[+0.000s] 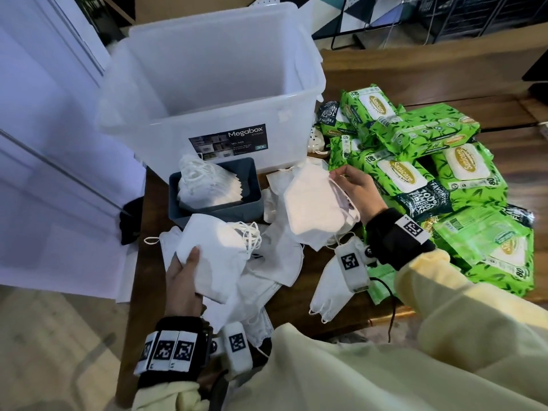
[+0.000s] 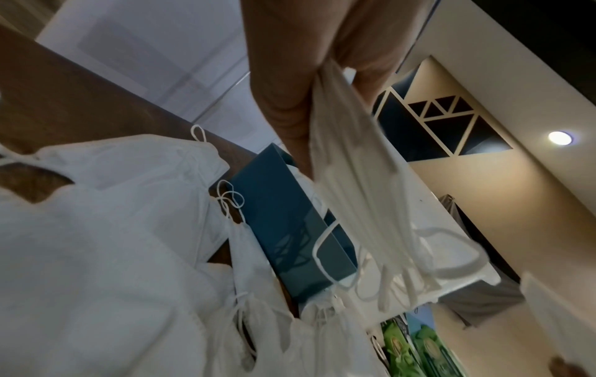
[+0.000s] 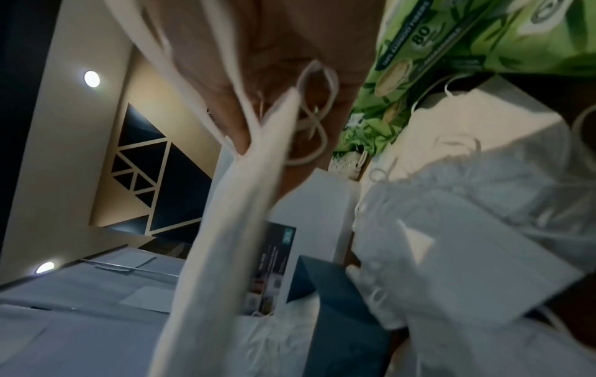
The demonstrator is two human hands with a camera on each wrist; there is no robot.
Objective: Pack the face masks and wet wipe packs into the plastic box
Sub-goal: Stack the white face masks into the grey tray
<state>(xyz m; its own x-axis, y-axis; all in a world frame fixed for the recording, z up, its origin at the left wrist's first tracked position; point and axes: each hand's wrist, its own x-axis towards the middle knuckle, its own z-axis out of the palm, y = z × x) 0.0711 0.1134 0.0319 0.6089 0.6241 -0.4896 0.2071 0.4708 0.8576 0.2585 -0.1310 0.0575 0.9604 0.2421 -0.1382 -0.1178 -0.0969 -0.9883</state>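
Observation:
My left hand (image 1: 185, 272) grips a stack of white face masks (image 1: 216, 250) above the table's near left; the left wrist view shows the same stack (image 2: 364, 193) pinched between thumb and fingers. My right hand (image 1: 353, 188) holds another white mask stack (image 1: 317, 203) in front of the clear plastic box (image 1: 213, 81), which looks empty. Several loose masks (image 1: 275, 262) lie on the table between my hands. A heap of green wet wipe packs (image 1: 430, 161) lies to the right of the box.
A small dark blue bin (image 1: 249, 203) holding folded masks stands just in front of the box. The wooden table (image 1: 385, 72) stretches back right. A white door (image 1: 44, 143) is at the left, past the table edge.

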